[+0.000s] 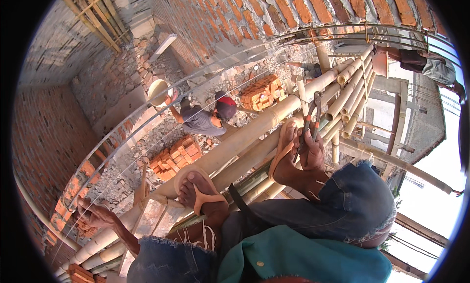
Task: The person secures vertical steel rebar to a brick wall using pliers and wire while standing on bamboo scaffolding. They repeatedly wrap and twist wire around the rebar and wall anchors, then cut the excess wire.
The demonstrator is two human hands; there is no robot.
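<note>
My right hand (pixel 312 149) is closed round the handles of a pair of pincers (pixel 316 106), their jaws pointing up and away, beside my right foot. My left hand (pixel 95 215) reaches out to the far left, its fingers curled by the thin steel bars (pixel 108 145) and a pale string (pixel 128 179). What its fingertips hold, if anything, is too small to tell. Both my sandalled feet rest on thick bamboo poles (pixel 240 136), the left sandal (pixel 201 197) nearer the wooden boards (pixel 155 217).
Below, a person in a red cap (pixel 226 106) bends near a pale bucket (pixel 157 92). Stacked bricks (pixel 176 157) stand on rubble. A brick wall (pixel 210 18) rises beyond the bars. Bundled bamboo (pixel 350 99) extends right, where another person (pixel 437 70) stands.
</note>
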